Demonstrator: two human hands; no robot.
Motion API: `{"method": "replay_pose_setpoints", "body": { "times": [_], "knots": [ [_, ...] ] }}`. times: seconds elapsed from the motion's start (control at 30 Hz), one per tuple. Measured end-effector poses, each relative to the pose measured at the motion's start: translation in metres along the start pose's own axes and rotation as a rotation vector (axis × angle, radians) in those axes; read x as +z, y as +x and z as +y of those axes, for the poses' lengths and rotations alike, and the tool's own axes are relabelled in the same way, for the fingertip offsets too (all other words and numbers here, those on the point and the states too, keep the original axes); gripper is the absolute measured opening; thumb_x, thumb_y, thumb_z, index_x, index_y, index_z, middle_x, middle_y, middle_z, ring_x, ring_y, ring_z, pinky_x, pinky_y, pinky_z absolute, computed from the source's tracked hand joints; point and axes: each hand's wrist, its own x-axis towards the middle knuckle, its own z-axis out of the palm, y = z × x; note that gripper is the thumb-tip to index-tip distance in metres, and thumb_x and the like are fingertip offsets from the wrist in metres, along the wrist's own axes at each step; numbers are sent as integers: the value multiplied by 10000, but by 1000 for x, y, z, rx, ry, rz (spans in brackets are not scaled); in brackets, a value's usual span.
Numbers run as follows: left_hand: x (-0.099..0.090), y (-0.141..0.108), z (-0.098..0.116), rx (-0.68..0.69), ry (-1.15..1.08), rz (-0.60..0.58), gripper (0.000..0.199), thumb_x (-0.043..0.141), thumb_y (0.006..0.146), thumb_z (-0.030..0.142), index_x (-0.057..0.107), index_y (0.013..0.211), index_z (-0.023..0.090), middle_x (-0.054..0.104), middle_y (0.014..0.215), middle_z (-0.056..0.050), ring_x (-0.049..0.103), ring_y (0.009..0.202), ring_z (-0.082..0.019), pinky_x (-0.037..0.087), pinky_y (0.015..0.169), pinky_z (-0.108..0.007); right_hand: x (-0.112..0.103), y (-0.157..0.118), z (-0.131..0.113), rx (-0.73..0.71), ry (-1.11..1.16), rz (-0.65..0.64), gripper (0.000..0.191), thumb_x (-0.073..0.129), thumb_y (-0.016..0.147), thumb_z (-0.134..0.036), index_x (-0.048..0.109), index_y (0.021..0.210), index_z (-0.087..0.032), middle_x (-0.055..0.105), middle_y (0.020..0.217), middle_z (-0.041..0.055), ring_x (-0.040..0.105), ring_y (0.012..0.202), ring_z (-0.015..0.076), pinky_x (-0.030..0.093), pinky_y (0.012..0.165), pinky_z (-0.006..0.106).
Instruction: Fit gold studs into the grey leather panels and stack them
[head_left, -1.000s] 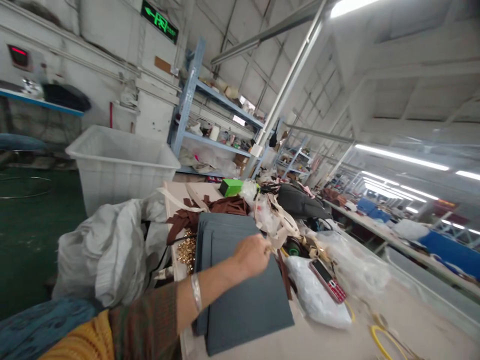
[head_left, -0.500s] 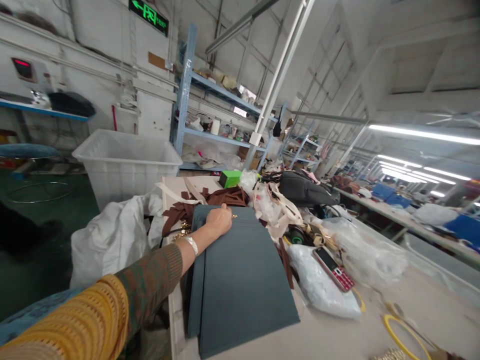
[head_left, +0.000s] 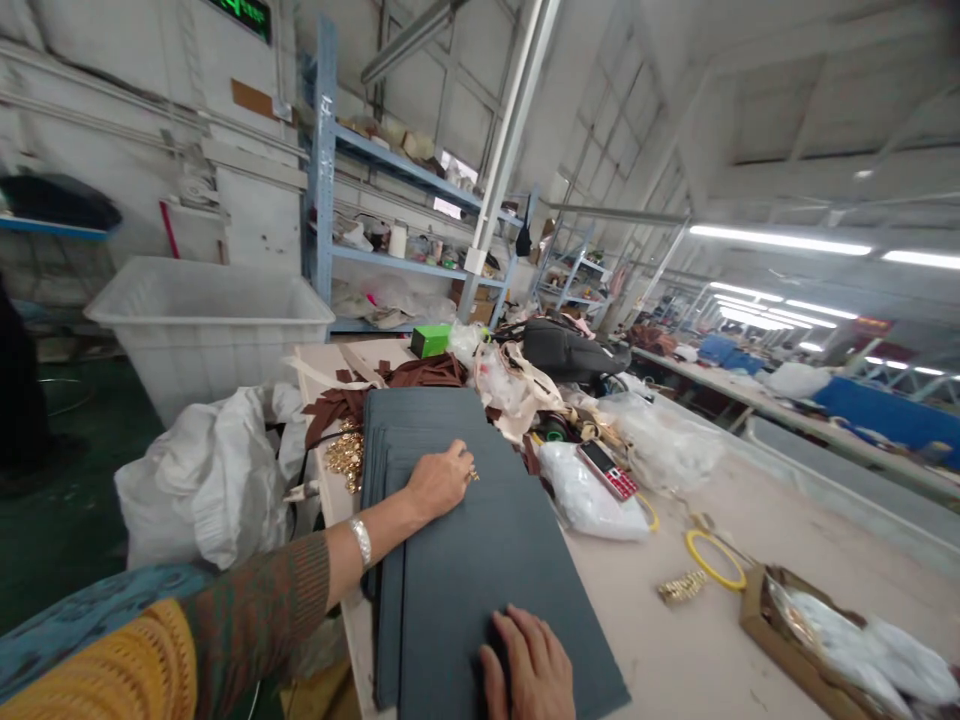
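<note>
A stack of dark grey-green flat panels (head_left: 480, 560) lies along the near left of the table, its layers offset at the left edge. My left hand (head_left: 442, 482) is closed over the upper part of the top panel. A small gold metal piece (head_left: 472, 474) shows at its fingertips; its exact kind is too small to tell. My right hand (head_left: 529, 665) rests on the lower part of the panel, fingers stretched out and a little apart, with nothing visible in it. Left of the stack lies a pile of gold metal pieces (head_left: 345, 455).
Brown strips (head_left: 427, 370) and a green box (head_left: 430, 341) lie behind the stack. To the right are a red phone (head_left: 607, 470) on a white plastic packet (head_left: 581, 500), a yellow ring (head_left: 714, 560) and a cardboard box (head_left: 787, 640). A white bin (head_left: 217, 335) stands beyond the table's left side.
My left hand has moved from the panel's far edge toward me, still closed with gold at its fingertips. My right hand has come into view on the panel. The camera view has turned right.
</note>
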Motion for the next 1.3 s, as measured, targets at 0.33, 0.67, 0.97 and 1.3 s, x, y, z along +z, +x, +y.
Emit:
{"method": "replay_pose_setpoints", "body": {
  "times": [0.33,0.67,0.97,1.3],
  "knots": [
    [-17,-143,74,201,-385,-231,287,379,979,376,627,1078,271,733,901,14,677,847,-173,454,706,-247,-79,26,-49,524,691,-51,302,599,883,-376,696,1061,-152,738,958,89,703,823,193,592,742,301],
    [-29,-197,83,245,-522,-547,298,395,881,233,675,979,258,732,989,-7,647,919,-217,426,776,-270,-119,-13,-87,261,646,-209,254,563,902,-167,701,1102,-243,726,1002,43,671,909,156,532,819,263],
    [-36,-195,69,297,-734,-980,173,500,718,171,622,603,214,444,430,65,463,477,-138,337,478,-221,-133,-10,-94,255,678,-395,102,617,865,-196,718,870,-210,716,756,8,653,690,137,512,678,231],
    [-17,-211,38,-26,-1079,-829,161,490,780,251,637,772,186,551,536,60,502,531,-115,370,535,-207,-101,2,-87,552,726,-312,136,679,791,-294,694,721,-178,676,647,8,621,605,140,495,571,220]
  ]
}}
